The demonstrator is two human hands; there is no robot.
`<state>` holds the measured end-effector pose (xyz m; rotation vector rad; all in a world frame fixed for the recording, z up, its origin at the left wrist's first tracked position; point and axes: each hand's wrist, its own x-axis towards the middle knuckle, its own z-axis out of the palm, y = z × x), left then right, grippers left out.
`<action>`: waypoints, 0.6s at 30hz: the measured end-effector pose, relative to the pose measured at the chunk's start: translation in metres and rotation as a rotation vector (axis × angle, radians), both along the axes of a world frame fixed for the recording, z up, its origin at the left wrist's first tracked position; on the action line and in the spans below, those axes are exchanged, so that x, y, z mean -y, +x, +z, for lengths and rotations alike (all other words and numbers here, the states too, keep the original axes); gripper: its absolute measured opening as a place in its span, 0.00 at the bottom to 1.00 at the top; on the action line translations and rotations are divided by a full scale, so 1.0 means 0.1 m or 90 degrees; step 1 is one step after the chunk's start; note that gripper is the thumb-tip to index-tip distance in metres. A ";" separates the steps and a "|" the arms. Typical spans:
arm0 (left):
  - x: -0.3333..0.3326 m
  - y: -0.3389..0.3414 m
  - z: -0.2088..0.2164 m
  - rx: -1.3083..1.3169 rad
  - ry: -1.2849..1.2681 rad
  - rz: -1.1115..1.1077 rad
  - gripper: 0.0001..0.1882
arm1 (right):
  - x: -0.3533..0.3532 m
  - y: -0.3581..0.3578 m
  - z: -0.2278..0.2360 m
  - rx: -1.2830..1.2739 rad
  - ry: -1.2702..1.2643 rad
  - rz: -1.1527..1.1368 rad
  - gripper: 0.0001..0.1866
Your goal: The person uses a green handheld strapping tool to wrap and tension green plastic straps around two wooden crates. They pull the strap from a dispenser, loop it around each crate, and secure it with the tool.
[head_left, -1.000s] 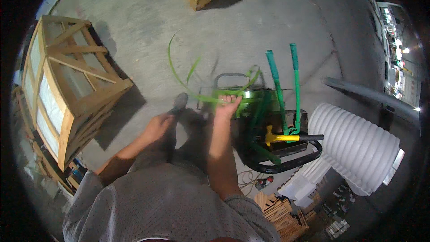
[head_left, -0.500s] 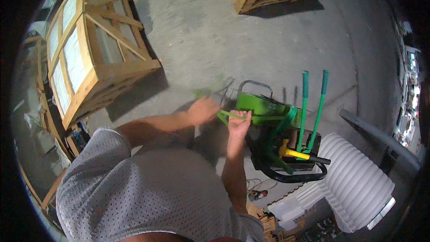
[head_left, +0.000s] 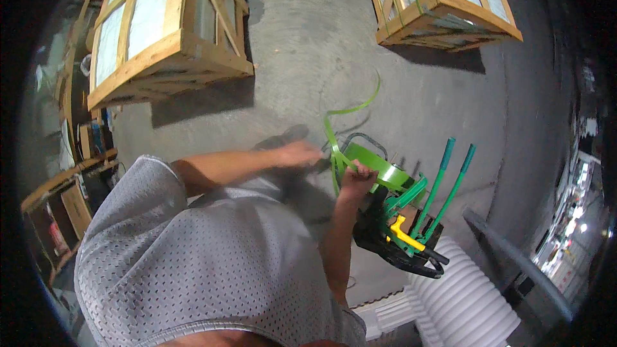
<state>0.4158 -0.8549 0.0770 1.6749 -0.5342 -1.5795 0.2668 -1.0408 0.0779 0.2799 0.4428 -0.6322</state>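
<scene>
A green strap (head_left: 331, 130) rises from a broad green roll (head_left: 379, 166) on a dark wheeled cart (head_left: 367, 234). My right hand (head_left: 358, 180) is closed round the strap beside the roll. The strap's loose end curls away over the floor, beyond my hands. My left hand (head_left: 299, 154) is just left of the strap, its fingertips close to it; motion blur hides whether they grip it. On the cart lie a green tool with two long handles (head_left: 442, 183) and a yellow tool with a black grip (head_left: 406, 234).
Wooden crates with pale wrapped contents stand on the concrete floor (head_left: 302, 45), one at far left (head_left: 170, 51) and one at far right (head_left: 443, 9). White ribbed rolled material (head_left: 466, 299) lies right of the cart. A grey rail (head_left: 514, 260) slants past it.
The view has shifted, bringing the crates lower and more fully into sight. The strap's loose end, blurred beside my left hand before, now arcs away to the far right. My right hand stays on the strap.
</scene>
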 end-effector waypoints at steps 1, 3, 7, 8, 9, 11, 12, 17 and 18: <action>0.16 -0.24 0.06 -0.086 0.002 0.105 0.25 | -0.01 -0.04 -0.03 0.003 -0.010 0.013 0.18; 0.40 -0.53 0.15 -0.163 -0.023 0.137 0.23 | -0.03 -0.12 -0.10 -0.009 -0.034 0.023 0.19; 0.58 -0.89 0.19 -0.172 -0.017 0.335 0.18 | -0.05 -0.24 -0.15 -0.131 -0.046 -0.016 0.21; 0.51 -0.86 0.17 -0.173 -0.024 0.360 0.17 | -0.06 -0.27 -0.15 -0.161 -0.043 -0.008 0.21; 0.43 -0.80 0.15 -0.176 -0.014 0.380 0.17 | -0.07 -0.29 -0.14 -0.200 -0.037 -0.002 0.21; 0.05 -0.50 0.14 -0.180 0.015 0.488 0.14 | -0.10 -0.36 -0.13 -0.232 -0.037 0.029 0.21; -0.14 -0.30 0.18 -0.211 0.048 0.633 0.13 | -0.12 -0.39 -0.14 -0.226 -0.043 0.053 0.21; -2.23 1.15 0.93 -0.329 -0.444 1.054 0.20 | -0.22 -0.56 -0.27 -0.339 -0.063 0.141 0.20; -2.65 1.29 1.16 -0.405 -0.574 1.014 0.30 | -0.22 -0.59 -0.30 -0.341 -0.093 0.168 0.20</action>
